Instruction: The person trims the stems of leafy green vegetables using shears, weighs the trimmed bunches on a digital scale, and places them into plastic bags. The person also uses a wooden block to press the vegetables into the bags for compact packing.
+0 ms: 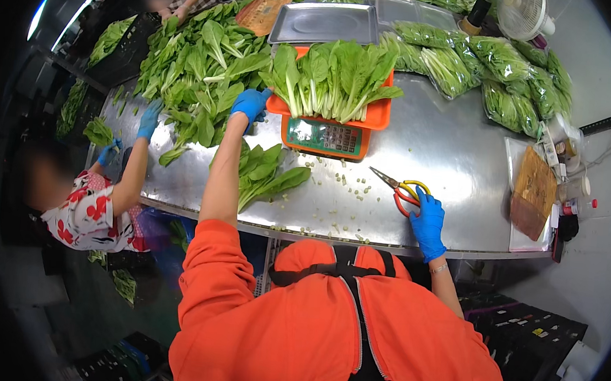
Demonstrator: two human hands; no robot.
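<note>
My right hand (429, 224), in a blue glove, holds scissors (410, 193) with red and yellow handles; the blades point left over the metal table. My left hand (249, 109), also gloved in blue, is at the left edge of an orange tray (381, 116) on a digital scale (325, 137). Whether its fingers grip the tray or a leaf is unclear. Leafy greens (329, 80) lie side by side in the tray, pale stems towards me. A smaller bunch of greens (269, 174) lies on the table below my left hand.
A large heap of loose greens (197, 71) covers the left. Bagged greens (506, 61), a fan (522, 15) and a wooden board (534, 193) are at the right. A metal tray (325, 24) lies behind the scale. Co-workers stand left and far left. Stem bits dot the near tabletop.
</note>
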